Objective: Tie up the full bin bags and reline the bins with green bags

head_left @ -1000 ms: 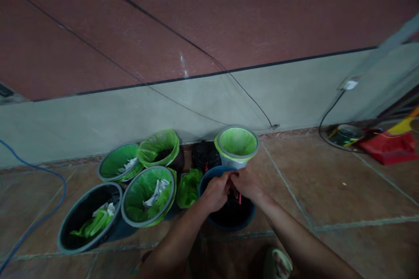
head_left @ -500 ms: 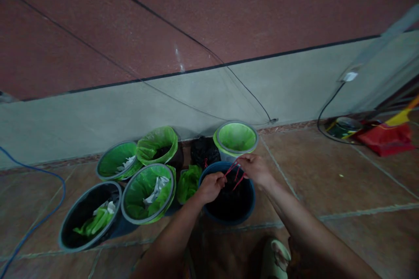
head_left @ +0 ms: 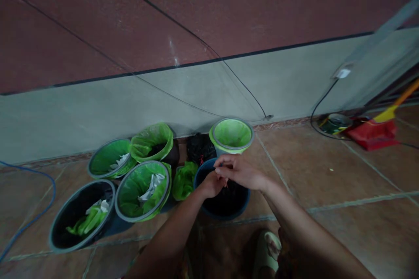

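Note:
Both hands meet over a blue trash bin (head_left: 225, 217) that has a dark bag inside. My left hand (head_left: 212, 184) is closed, pinching a red drawstring (head_left: 226, 183), of which only a short bit shows beneath the fingertips. Coming in from the right, my right hand (head_left: 239, 171) has its fingers bent down against the left fingertips and is closed on the same drawstring, most of it hidden by the fingers. Just behind the bin lie a tied black garbage bag (head_left: 199, 147) with a red tie and a bin with a light green liner (head_left: 233, 133).
Left of the blue bin stand several bins, among them a green-lined one (head_left: 143, 192) with white paper and a dark one (head_left: 62, 235). A small bin with green plastic (head_left: 185, 181) sits between. A blue cord (head_left: 52, 192), red dustpan (head_left: 373, 134) and sandaled foot (head_left: 266, 253) are on the tiles.
My hands have come together, the right moving left over the left fingers. The red drawstring loops stretched between them earlier are now mostly hidden. The view has shifted slightly.

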A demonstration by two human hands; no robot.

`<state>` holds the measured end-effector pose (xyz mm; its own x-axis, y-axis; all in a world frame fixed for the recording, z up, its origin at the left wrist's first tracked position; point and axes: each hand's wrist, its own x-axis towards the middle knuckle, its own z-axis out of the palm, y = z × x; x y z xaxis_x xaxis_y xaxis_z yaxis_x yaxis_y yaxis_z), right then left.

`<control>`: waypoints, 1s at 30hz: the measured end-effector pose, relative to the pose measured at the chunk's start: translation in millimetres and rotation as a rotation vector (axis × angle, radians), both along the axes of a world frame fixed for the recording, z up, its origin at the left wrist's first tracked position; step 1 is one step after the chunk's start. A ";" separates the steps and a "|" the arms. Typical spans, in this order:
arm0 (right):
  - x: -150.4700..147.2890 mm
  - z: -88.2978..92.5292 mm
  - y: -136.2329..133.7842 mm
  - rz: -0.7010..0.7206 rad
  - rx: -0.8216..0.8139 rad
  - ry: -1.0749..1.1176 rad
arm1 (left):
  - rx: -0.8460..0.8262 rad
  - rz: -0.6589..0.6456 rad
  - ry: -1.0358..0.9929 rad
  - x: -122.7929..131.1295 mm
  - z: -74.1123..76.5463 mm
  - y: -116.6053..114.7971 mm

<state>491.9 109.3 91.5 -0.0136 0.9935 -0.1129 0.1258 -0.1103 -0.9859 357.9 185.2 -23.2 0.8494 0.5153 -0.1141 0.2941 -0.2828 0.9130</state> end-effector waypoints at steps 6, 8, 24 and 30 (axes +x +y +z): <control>9.2 -11.6 17.6 -0.280 0.029 0.172 | -0.189 -0.255 0.093 -3.2 11.0 -3.1; 15.7 -17.8 21.9 -0.419 0.032 0.252 | -0.259 -0.295 0.084 -5.1 15.7 0.6; 15.9 -34.3 -15.5 0.144 -0.361 -0.867 | -0.423 0.128 0.012 -3.1 6.3 7.2; 4.9 -26.5 -18.9 0.417 -0.418 -0.835 | -0.173 0.161 0.164 -7.3 17.5 12.8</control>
